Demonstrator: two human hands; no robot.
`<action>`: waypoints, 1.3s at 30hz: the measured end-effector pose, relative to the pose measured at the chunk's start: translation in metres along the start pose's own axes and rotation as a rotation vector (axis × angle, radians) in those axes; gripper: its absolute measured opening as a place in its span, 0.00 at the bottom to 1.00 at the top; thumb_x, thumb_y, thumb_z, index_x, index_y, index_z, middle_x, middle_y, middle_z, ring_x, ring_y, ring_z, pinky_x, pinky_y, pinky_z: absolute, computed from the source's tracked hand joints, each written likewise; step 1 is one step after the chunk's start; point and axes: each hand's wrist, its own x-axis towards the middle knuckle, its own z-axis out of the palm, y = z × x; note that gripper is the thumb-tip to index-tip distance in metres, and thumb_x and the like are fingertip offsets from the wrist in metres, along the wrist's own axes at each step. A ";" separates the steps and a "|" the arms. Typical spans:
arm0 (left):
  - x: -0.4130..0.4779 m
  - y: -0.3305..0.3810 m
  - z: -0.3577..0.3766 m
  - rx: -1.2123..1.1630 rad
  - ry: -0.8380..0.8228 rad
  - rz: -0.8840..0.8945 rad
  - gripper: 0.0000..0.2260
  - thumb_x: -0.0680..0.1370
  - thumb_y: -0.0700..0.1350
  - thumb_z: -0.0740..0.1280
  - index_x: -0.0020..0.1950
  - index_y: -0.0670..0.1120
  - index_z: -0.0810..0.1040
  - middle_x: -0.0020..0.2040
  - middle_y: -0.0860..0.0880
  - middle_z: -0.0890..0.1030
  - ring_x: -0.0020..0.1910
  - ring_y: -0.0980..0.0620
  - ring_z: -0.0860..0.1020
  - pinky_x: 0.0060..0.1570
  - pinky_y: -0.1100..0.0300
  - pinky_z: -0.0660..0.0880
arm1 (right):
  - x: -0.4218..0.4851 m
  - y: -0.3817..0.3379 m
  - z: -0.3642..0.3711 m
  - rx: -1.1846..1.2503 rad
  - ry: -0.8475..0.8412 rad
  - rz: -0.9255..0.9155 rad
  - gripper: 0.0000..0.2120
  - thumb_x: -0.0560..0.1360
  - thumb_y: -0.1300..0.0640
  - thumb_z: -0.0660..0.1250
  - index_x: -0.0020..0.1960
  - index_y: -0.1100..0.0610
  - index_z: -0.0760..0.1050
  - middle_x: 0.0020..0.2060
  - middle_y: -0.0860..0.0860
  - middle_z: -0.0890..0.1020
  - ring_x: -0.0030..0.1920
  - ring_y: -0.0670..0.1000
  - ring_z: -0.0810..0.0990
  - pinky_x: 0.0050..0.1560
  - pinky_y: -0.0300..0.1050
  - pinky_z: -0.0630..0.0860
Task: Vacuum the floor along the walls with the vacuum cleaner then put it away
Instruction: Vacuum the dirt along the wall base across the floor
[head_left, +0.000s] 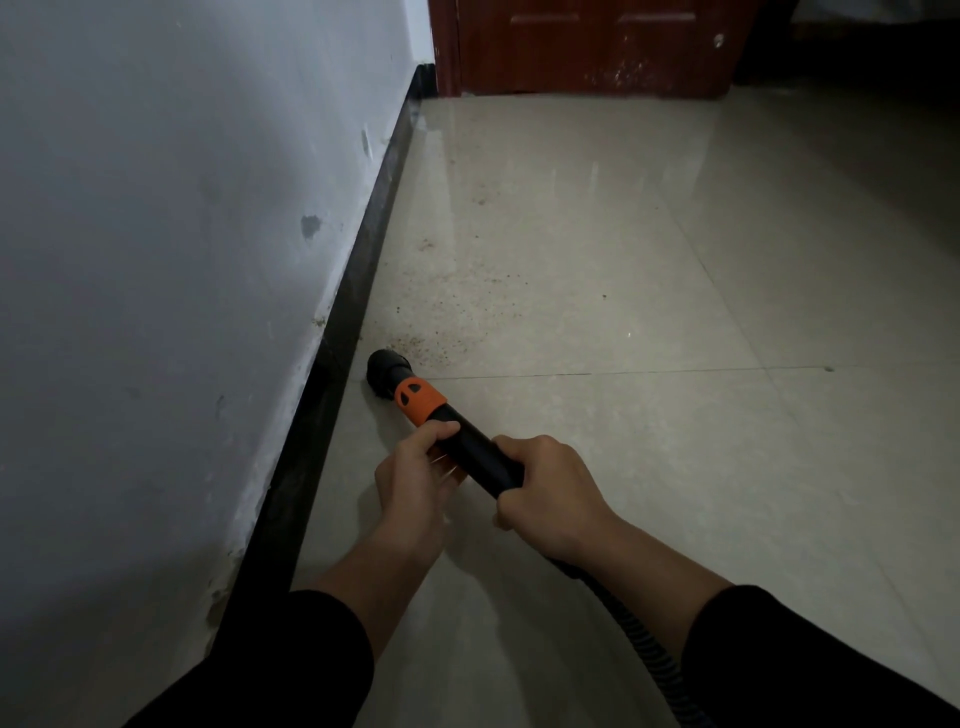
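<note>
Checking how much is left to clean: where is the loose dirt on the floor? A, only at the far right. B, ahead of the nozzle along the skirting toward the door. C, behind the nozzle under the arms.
B: dark specks lie on the tile just ahead of the nozzle and thin out beside the black skirting toward the door.

The head-worn camera looks forward and steeply down along the tiled floor (649, 322), the white wall (156, 218) running up its left side to a red-brown door (597, 52) at the top. It sits close above the left hand (415, 480) and right hand (550, 499) gripping the vacuum tube (479, 451).
</note>
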 end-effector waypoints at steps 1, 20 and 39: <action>-0.001 -0.001 0.002 -0.002 -0.001 -0.002 0.04 0.72 0.37 0.69 0.46 0.40 0.80 0.38 0.45 0.84 0.43 0.47 0.83 0.43 0.57 0.77 | -0.001 0.001 -0.002 -0.002 0.003 0.002 0.11 0.66 0.67 0.68 0.47 0.57 0.77 0.34 0.54 0.78 0.32 0.51 0.75 0.30 0.40 0.68; -0.014 -0.015 0.032 -0.021 -0.034 -0.053 0.06 0.71 0.36 0.70 0.47 0.39 0.80 0.42 0.42 0.84 0.44 0.45 0.83 0.42 0.56 0.79 | -0.014 0.016 -0.035 -0.035 0.028 0.046 0.12 0.66 0.66 0.68 0.48 0.56 0.78 0.36 0.57 0.80 0.36 0.55 0.79 0.34 0.43 0.73; 0.014 -0.016 0.067 -0.031 -0.069 -0.080 0.06 0.72 0.37 0.70 0.47 0.40 0.80 0.41 0.44 0.84 0.42 0.47 0.83 0.43 0.57 0.80 | 0.019 0.034 -0.054 -0.016 0.047 0.084 0.13 0.66 0.67 0.69 0.48 0.56 0.78 0.37 0.58 0.80 0.37 0.58 0.80 0.37 0.49 0.78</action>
